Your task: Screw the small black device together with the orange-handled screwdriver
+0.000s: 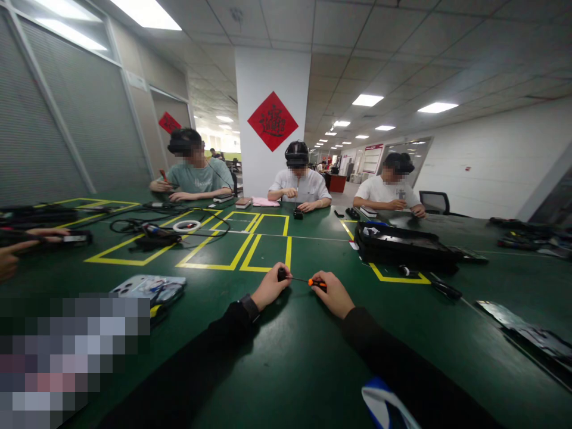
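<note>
Over the green table [295,369], my right hand [335,296] is closed around the orange and black handle of a screwdriver [316,283]. Its thin shaft points left, and the tip meets or lies very near a small black piece [281,274]. That piece sits pinched between the thumb and fingers of my left hand [269,288]; its kind is too small to make out. Both hands are a short way apart, just above or resting on the tabletop.
Yellow tape rectangles [263,269] mark the table ahead. A black open case [404,244] stands at right, with a flat panel [527,330] nearer me. Cables and a white ring [186,226] lie at left, near a patterned pouch [152,287]. Several people sit around the table.
</note>
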`<state>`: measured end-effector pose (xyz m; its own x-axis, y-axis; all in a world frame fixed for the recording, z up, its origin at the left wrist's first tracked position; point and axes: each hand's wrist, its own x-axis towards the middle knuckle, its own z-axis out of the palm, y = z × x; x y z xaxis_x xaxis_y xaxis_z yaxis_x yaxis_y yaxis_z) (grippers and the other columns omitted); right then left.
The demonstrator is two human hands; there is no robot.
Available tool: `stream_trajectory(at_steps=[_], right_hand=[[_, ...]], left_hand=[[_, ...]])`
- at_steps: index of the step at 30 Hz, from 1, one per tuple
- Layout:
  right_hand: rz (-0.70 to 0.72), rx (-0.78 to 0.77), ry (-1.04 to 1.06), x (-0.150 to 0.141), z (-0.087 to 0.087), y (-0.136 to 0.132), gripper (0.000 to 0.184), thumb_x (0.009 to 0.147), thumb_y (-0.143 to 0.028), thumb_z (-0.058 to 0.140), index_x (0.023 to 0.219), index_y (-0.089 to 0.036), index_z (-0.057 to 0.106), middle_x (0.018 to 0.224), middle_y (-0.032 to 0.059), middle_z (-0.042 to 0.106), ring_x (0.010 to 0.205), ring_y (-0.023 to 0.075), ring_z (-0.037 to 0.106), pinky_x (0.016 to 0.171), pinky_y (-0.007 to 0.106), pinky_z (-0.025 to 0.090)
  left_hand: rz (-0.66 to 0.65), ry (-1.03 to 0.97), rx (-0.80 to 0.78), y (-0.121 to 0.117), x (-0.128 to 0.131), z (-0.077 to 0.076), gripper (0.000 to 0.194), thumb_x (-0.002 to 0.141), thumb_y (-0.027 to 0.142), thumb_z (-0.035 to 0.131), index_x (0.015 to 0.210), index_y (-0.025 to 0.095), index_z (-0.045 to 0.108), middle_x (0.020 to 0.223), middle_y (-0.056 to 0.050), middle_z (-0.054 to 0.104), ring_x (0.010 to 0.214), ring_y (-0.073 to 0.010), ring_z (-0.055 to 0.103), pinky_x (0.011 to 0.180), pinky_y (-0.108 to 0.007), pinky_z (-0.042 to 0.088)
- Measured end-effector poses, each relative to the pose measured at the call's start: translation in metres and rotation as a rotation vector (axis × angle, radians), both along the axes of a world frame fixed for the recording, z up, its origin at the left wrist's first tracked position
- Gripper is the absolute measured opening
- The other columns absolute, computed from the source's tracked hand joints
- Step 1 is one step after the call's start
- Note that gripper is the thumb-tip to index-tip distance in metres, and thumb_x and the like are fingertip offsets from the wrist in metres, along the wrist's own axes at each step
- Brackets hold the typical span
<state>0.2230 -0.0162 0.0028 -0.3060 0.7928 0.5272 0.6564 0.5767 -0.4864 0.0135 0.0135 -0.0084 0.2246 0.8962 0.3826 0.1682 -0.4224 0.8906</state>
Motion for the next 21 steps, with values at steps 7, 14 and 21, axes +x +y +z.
stream_trajectory(at_steps=[7, 14, 21], right_hand=[[0.042, -0.023, 0.036, 0.0, 0.0, 0.001, 0.015, 0.073, -0.018, 0.055, 0.088, -0.02, 0.057, 0.083, 0.0018, 0.058, 0.078, 0.0141, 0.054, 0.073, 0.028, 0.043], [0.132, -0.027, -0.051, 0.0, 0.008, -0.007, 0.023, 0.074, -0.022, 0.056, 0.097, -0.02, 0.06, 0.088, 0.0033, 0.062, 0.08, 0.0151, 0.057, 0.075, 0.027, 0.044], [0.136, -0.02, -0.075, -0.001, 0.012, -0.011, 0.026, 0.077, -0.028, 0.054, 0.101, -0.02, 0.061, 0.097, 0.0061, 0.064, 0.088, 0.0187, 0.059, 0.081, 0.031, 0.044]], left_hand=[[-0.009, 0.004, -0.007, -0.002, -0.001, 0.003, 0.016, 0.066, 0.014, 0.054, 0.08, 0.017, 0.049, 0.077, 0.001, 0.058, 0.072, -0.0114, 0.054, 0.068, -0.024, 0.041], [-0.042, -0.001, -0.01, -0.004, -0.002, 0.007, 0.018, 0.064, 0.01, 0.051, 0.081, 0.017, 0.048, 0.077, 0.001, 0.057, 0.071, -0.011, 0.054, 0.067, -0.024, 0.042], [0.016, 0.021, 0.005, -0.004, -0.001, 0.008, 0.017, 0.062, 0.009, 0.051, 0.077, 0.017, 0.049, 0.073, 0.001, 0.058, 0.069, -0.0111, 0.054, 0.065, -0.024, 0.042]])
